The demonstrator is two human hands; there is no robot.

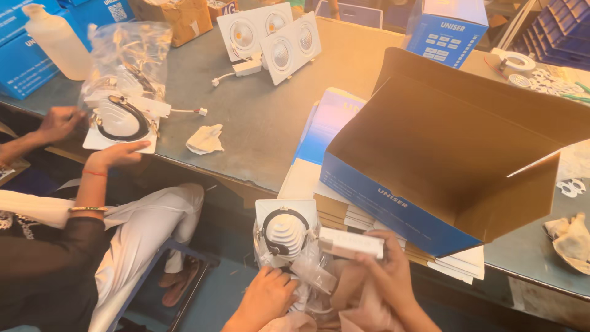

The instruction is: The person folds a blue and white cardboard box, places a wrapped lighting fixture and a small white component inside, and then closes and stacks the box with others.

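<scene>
Down at the near edge of the counter (258, 123), the person's left hand (265, 296) is closed around the clear plastic bag (310, 270) that hangs below a square white downlight (286, 230), while the right hand (384, 270) pinches a small white driver box (350, 243) by its end, just beside the lamp. The downlight lies face down, its ribbed heat sink upward, half over the counter's edge and touching a stack of flat cartons (319, 184). An open blue carton (455, 160) stands just to the right, its mouth toward the person. To do this step well, it seems wise to keep the bag's mouth held wide with the left hand and to guide the driver in alongside the lamp without tugging on the lead between them, since the lamp rests near the edge and could slip. At the far left edge, another person's hands (117, 154) rest on a similar bagged downlight (120, 120).
</scene>
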